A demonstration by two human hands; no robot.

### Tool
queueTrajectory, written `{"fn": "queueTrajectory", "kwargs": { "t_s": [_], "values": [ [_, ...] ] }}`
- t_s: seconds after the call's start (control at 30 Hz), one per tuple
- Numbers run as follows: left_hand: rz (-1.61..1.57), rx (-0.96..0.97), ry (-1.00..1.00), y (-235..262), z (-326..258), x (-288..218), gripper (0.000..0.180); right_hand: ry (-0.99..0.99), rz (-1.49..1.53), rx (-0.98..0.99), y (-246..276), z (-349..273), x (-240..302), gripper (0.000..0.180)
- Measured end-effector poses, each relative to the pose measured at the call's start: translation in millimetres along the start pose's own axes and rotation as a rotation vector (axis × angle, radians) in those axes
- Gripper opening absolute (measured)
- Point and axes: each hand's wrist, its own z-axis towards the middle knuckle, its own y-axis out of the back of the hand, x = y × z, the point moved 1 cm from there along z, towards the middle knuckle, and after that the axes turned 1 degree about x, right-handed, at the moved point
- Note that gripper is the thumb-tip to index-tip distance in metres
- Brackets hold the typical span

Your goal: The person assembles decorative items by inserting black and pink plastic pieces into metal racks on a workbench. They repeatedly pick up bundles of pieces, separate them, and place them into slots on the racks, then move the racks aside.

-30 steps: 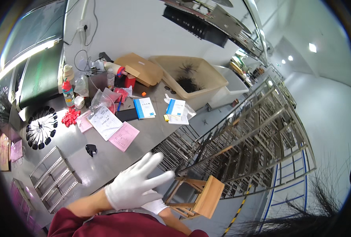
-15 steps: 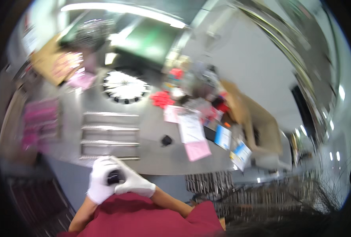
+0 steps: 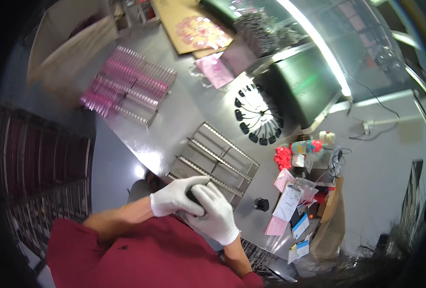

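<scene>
My two white-gloved hands meet in front of my body at the near edge of the metal table. My left hand (image 3: 175, 196) is closed round a small black object (image 3: 192, 194), mostly hidden by the fingers. My right hand (image 3: 215, 213) closes on the same object from the other side. Just beyond the hands lies a metal rack (image 3: 213, 156) with several slotted bars. To its right a small black piece (image 3: 261, 204) rests on the table. Farther off, several black pieces form a ring on a bright round disc (image 3: 259, 114).
A slotted rack with pink strips (image 3: 129, 86) lies at left, beside a cloth-lined bin (image 3: 73, 53). At right are red pieces (image 3: 283, 158), a bottle (image 3: 304, 146), papers (image 3: 288, 201) and a cardboard box (image 3: 332, 204). A dark green box (image 3: 304, 86) stands behind the disc.
My view has turned to the left, so the table and racks appear rotated and shifted. Both hands stay together on the black object, now more covered by the fingers.
</scene>
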Motion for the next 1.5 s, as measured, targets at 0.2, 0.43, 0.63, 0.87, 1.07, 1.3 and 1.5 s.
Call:
{"fn": "queueTrajectory", "kwargs": {
  "t_s": [0.2, 0.43, 0.63, 0.87, 1.07, 1.3, 1.5],
  "values": [
    [-0.378, -0.237, 0.007, 40, 17, -4, 0.074, -0.451, 0.891, -0.534, 1, 25, -99, 0.032],
    [-0.297, -0.677, 0.091, 70, 5, 19, 0.064, -0.441, 0.896, -0.396, -44, 116, -235, 0.030],
    [-0.337, -0.769, 0.039, 65, 17, 0, 0.065, -0.248, 0.262, -0.293, -40, 148, -199, 0.039],
    [-0.304, -0.776, -0.047, 76, 36, 0, 0.065, -0.359, 0.163, -0.285, -23, 105, -208, 0.067],
    [-0.301, -0.843, -0.049, 86, 36, 0, 0.062, -0.542, 0.379, -0.326, -4, 50, -231, 0.079],
    [-0.186, -0.732, -0.031, 85, 56, -13, 0.070, -0.784, 0.436, -0.244, 30, 11, -245, 0.088],
    [0.020, -0.578, 0.054, 52, 95, -32, 0.087, -0.544, 0.161, -0.203, 64, -53, -286, 0.090]
  ]
}}
